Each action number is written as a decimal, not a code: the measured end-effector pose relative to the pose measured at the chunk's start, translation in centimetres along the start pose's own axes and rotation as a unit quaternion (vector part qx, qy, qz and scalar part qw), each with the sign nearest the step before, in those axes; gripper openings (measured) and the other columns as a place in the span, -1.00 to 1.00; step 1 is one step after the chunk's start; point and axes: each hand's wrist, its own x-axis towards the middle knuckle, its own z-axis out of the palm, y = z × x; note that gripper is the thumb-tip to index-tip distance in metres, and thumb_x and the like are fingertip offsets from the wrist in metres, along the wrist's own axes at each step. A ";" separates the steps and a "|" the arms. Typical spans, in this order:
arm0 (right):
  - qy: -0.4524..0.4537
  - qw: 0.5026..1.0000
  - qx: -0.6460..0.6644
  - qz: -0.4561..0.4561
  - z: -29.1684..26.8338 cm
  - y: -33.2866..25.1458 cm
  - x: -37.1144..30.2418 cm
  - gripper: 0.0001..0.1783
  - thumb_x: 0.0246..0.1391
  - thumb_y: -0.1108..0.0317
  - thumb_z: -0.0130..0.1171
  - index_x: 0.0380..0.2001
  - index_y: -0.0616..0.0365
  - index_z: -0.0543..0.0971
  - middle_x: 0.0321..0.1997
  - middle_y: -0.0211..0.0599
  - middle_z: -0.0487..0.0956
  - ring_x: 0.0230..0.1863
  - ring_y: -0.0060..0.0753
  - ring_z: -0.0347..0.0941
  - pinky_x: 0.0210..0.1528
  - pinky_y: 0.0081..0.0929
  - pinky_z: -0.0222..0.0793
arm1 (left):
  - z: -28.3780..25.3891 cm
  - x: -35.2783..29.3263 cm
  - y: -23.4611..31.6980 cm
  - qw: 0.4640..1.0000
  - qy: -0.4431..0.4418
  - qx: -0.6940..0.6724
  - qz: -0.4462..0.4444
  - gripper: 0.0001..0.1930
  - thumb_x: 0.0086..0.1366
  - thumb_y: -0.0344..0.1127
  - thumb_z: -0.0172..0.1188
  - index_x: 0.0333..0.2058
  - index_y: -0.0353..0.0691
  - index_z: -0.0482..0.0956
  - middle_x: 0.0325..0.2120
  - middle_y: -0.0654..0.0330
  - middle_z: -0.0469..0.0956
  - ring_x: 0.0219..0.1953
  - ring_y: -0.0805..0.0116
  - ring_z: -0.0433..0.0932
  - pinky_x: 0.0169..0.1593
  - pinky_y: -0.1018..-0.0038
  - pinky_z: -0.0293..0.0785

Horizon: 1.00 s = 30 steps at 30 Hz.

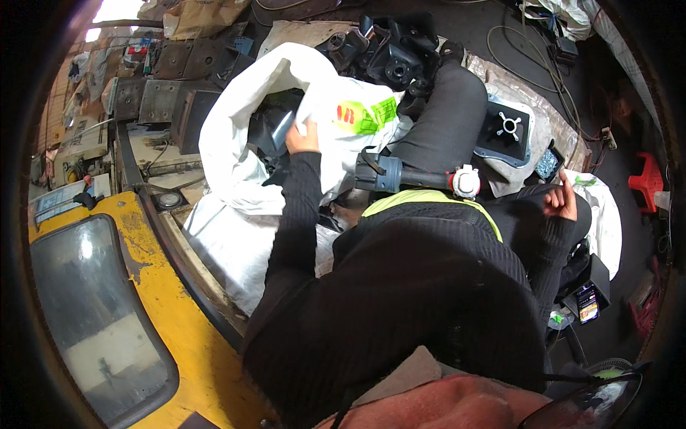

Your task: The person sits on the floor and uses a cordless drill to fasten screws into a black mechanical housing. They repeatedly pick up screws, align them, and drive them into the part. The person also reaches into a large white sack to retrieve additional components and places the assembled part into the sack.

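Left hand bent at the rim of the white woven-plastic sack, beside a glossy dark-grey part inside; cannot tell whether it pinches sack or part. Contact there probably steadies the opening. Right hand loosely open, nothing visibly held. Blue-grey cylindrical tool lies across the lap, likely for easy reach.

Hands apart, white sack, black parts

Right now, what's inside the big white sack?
Inside the sack I can see black parts, one with a shiny face, by the left hand. Whatever lies deeper is hidden by those parts and the sack's sides.
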 end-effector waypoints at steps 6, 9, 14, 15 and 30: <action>0.184 0.983 -0.002 -0.026 -5.6 -3.9 -3.3 -0.58 0.03 0.31 0.05 -0.01 0.14 0.39 -0.77 -0.65 0.00 -0.74 -0.76 -0.04 -0.62 -0.74 0.11 | -8.5 7.3 7.9 0.984 -0.091 0.007 0.155 -0.68 0.00 -0.16 0.10 -0.44 -0.36 0.52 -0.59 -0.03 0.51 -0.51 0.13 0.53 -0.39 0.37 0.41; 0.177 0.978 0.041 -0.103 -7.9 -7.6 -2.2 -0.58 0.04 0.34 0.00 0.02 0.11 0.38 -0.79 -0.64 0.00 -0.77 -0.74 -0.05 -0.60 -0.69 0.22 | -14.5 9.3 10.8 0.948 -0.194 0.083 0.239 -0.72 0.02 -0.18 0.09 -0.44 -0.32 0.52 -0.64 -0.01 0.49 -0.58 0.17 0.51 -0.46 0.41 0.39; 0.169 0.984 -0.001 -0.051 -4.4 -6.0 -0.5 -0.60 0.03 0.27 0.03 -0.01 0.08 0.41 -0.83 -0.67 0.07 -0.80 -0.73 0.01 -0.57 -0.65 0.27 | -11.6 12.5 8.0 0.862 -0.308 0.095 0.392 -0.72 0.02 -0.13 0.09 -0.47 -0.26 0.52 -0.67 0.03 0.48 -0.64 0.16 0.48 -0.54 0.40 0.37; 0.130 0.991 0.002 -0.033 -2.9 -4.6 0.2 -0.60 0.03 0.26 0.03 -0.02 0.08 0.41 -0.83 -0.67 0.09 -0.80 -0.73 0.00 -0.57 -0.66 0.25 | -9.5 11.1 8.9 0.851 -0.335 0.163 0.369 -0.72 0.02 -0.11 0.09 -0.50 -0.24 0.53 -0.71 0.05 0.47 -0.64 0.16 0.48 -0.55 0.38 0.37; -0.053 0.998 0.038 0.003 -1.7 -2.1 2.0 -0.50 0.02 0.33 0.00 0.07 0.18 0.27 -0.61 -0.56 0.27 -0.58 -0.63 0.21 -0.44 -0.55 0.33 | -7.5 3.4 9.5 0.929 -0.120 -0.019 0.349 -0.64 0.01 -0.03 0.14 -0.25 -0.10 0.48 -0.49 0.10 0.53 -0.43 0.21 0.55 -0.34 0.37 0.46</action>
